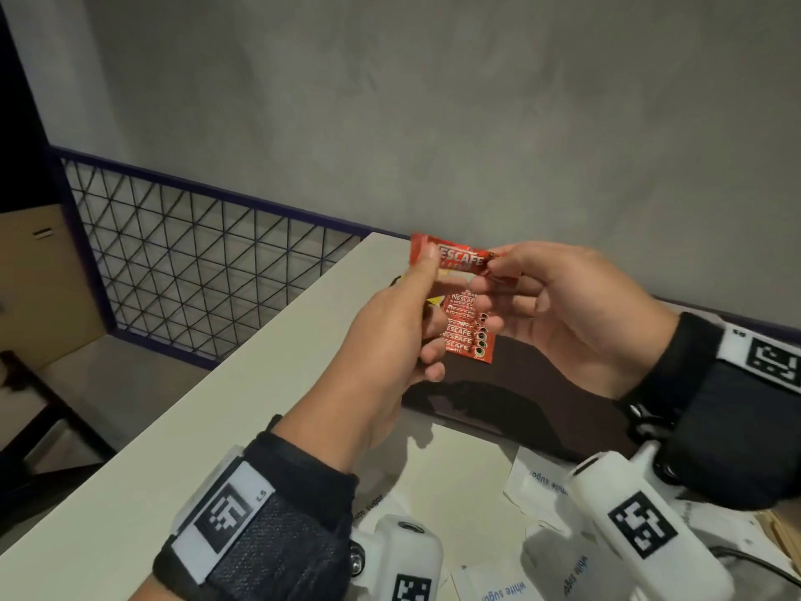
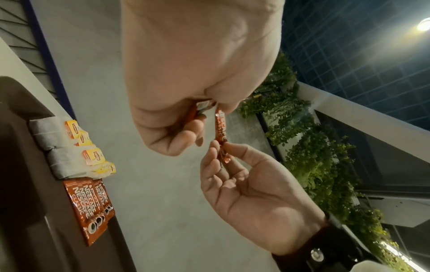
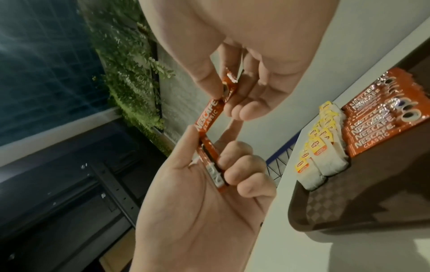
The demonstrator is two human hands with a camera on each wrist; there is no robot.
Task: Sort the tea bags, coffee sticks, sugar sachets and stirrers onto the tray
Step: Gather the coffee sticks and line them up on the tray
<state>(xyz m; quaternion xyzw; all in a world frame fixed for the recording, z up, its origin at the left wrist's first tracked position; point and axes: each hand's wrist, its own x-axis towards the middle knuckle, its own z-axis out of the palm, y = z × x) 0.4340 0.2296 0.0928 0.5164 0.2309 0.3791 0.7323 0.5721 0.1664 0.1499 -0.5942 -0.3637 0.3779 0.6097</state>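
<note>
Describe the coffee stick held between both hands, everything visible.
The coffee stick is a narrow red-orange foil sachet, glossy, printed NESCAFE CLASSIC in white. It is sealed at both ends and held up in the air above the table. The left hand pinches one end along with more sticks; the right hand pinches the other end between thumb and fingertips.

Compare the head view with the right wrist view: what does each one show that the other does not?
Head only: white sugar sachets on the table near the person.
Right wrist only: Lipton tea bags lined up on the brown tray, beside the Nescafe sticks already laid there.
Both: the left hand holds several Nescafe sticks while the right hand pinches the end of one.
</note>
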